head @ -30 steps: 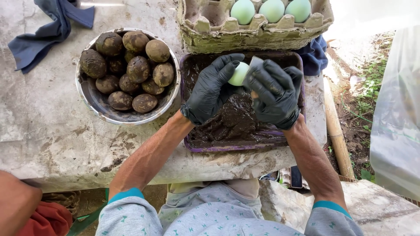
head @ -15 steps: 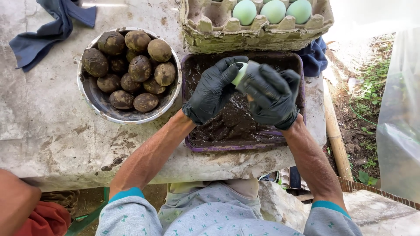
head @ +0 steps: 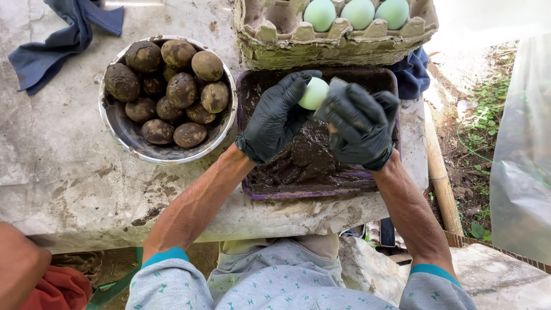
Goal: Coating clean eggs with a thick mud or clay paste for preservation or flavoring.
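Observation:
My left hand [head: 274, 117], in a black glove, holds a pale green egg [head: 313, 93] by its fingertips over a purple tray [head: 321, 192] of dark wet mud [head: 304, 158]. In a matching black glove, my right hand [head: 360, 123] is curled against the egg's right side and touches it. Both hands hover above the tray's far half. A steel bowl [head: 120, 133] to the left holds several mud-coated eggs [head: 181, 90]. A cardboard egg carton [head: 321, 43] behind the tray holds three clean green eggs [head: 356, 12].
The tray and bowl stand on a stained concrete slab [head: 57, 166]. A blue cloth [head: 63, 37] lies at the far left, another blue cloth [head: 414, 73] beside the tray. A bamboo pole [head: 441, 166] and clear plastic sheet [head: 525, 143] are on the right. Another person's arm [head: 20, 267] shows at bottom left.
The egg has turned a little between my fingers, showing more of its clean shell than half a second ago. My hands stay over the tray.

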